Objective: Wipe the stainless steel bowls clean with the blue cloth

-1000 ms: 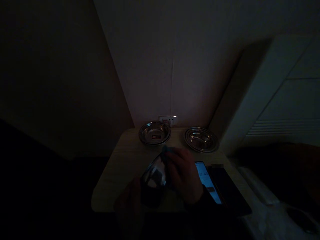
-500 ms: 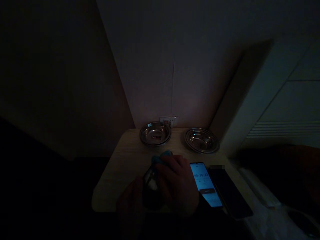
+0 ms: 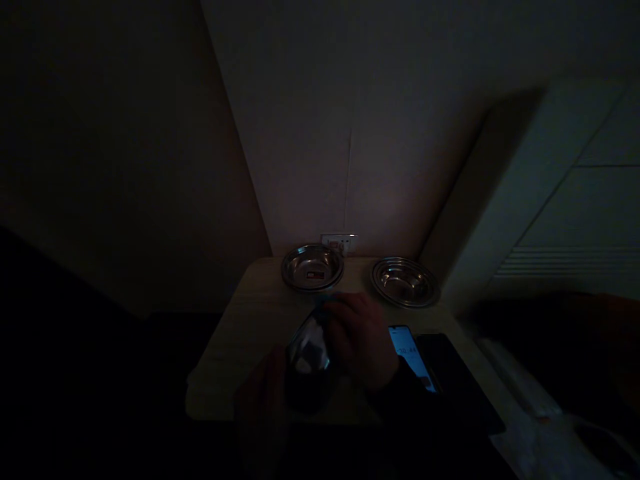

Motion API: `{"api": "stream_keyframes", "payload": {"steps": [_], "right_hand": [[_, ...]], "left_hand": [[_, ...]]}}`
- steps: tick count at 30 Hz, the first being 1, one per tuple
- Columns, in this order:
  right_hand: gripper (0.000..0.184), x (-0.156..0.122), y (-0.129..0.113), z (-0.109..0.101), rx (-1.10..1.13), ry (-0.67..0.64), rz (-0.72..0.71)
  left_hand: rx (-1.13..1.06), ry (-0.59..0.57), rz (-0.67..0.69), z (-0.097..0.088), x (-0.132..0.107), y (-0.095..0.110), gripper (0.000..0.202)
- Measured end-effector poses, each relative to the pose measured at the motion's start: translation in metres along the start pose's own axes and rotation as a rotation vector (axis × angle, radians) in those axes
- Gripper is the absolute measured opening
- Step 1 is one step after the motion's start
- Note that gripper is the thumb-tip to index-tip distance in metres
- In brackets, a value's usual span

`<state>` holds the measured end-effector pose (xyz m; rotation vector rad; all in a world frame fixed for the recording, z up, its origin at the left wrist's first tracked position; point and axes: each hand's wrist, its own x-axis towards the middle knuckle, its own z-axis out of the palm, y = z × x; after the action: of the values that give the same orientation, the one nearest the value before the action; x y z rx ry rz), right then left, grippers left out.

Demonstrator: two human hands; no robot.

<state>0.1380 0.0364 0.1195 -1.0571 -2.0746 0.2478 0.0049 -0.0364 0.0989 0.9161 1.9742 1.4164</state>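
Observation:
In the dim light a shiny metal dish (image 3: 309, 353) is held tilted above the near part of the table. My left hand (image 3: 263, 393) is closed on the dish's left edge, the thumb on its near side. My right hand (image 3: 359, 337) is closed around a blue cloth (image 3: 324, 300), pressed against the dish's upper right rim. Only a small piece of the cloth shows; the fingers cover the rest. The dish's lower part fades into shadow.
On the small light table (image 3: 235, 333) stand one group of metal dishes (image 3: 311, 270) with a label inside and another stack (image 3: 404, 283). A lit phone (image 3: 411, 353) and a dark phone-like slab (image 3: 457, 380) lie right. A wall socket (image 3: 339, 241) is behind.
My right hand has moved up along the dish with the cloth, and less of the cloth shows. More of the dish's shiny inside is visible; my right sleeve now covers part of the lit phone.

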Motion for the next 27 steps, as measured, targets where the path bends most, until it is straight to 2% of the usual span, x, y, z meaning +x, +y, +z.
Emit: {"api": "stream_keyframes", "payload": {"steps": [2, 4, 8, 10, 14, 18, 22, 26, 27], "right_hand": [[0.025, 0.002, 0.008, 0.002, 0.044, 0.016, 0.066], [0.025, -0.005, 0.003, 0.005, 0.078, 0.053, 0.050], [0.022, -0.029, -0.020, 0.011, 0.086, 0.144, -0.148], [0.023, -0.033, -0.020, 0.012, 0.068, 0.153, -0.202], [0.025, -0.025, -0.006, 0.005, 0.007, 0.139, -0.068], [0.020, -0.024, -0.010, -0.001, -0.007, 0.056, -0.208], [0.022, -0.024, -0.015, -0.005, -0.049, 0.070, -0.142], [0.019, -0.023, -0.016, -0.005, -0.040, 0.022, -0.259], [0.019, -0.023, -0.015, -0.005, -0.041, 0.034, -0.252]], "left_hand": [[0.006, 0.036, -0.008, 0.000, 0.000, 0.003, 0.040], [0.015, 0.053, -0.025, 0.000, 0.000, 0.006, 0.041], [0.015, 0.012, -0.025, 0.000, -0.002, 0.010, 0.042], [0.008, 0.008, -0.027, 0.001, -0.003, 0.011, 0.044], [0.019, 0.048, -0.067, 0.002, -0.005, 0.011, 0.044], [-0.003, 0.010, -0.038, 0.001, -0.006, 0.009, 0.043], [0.023, 0.024, -0.029, 0.001, -0.007, 0.010, 0.044], [0.006, 0.011, -0.009, 0.003, -0.005, 0.015, 0.044], [0.004, 0.001, -0.004, 0.003, -0.005, 0.016, 0.044]]}}
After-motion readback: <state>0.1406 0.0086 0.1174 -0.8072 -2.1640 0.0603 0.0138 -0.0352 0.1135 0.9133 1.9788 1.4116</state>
